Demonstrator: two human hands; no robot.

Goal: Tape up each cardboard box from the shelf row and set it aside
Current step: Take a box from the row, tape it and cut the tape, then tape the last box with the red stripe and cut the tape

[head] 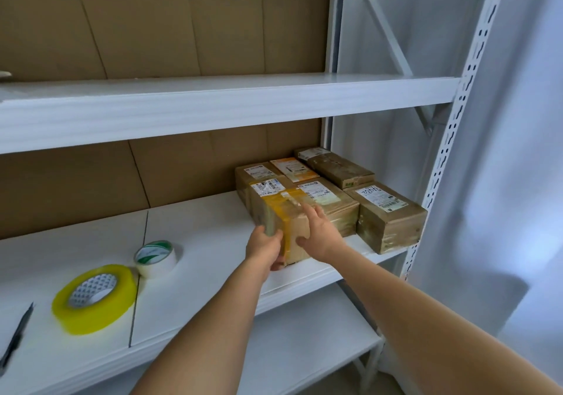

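Note:
A cardboard box [275, 202] wrapped with a yellow tape band stands at the left front of a cluster of boxes on the middle shelf [198, 242]. My left hand [265, 247] grips its near left corner, fingers curled round the edge. My right hand [318, 233] lies on its near right side, fingers spread over the top edge and thumb against the front face. A big yellow tape roll [94, 298] and a smaller clear roll with a green-and-white core [156, 257] lie on the shelf to the left.
Several taped cardboard boxes [387, 215] with labels fill the shelf's right end, close to the white upright post [441, 163]. A dark pen or knife [16, 333] lies at the far left. An upper shelf [213, 102] hangs overhead; a lower shelf [304, 343] sits below.

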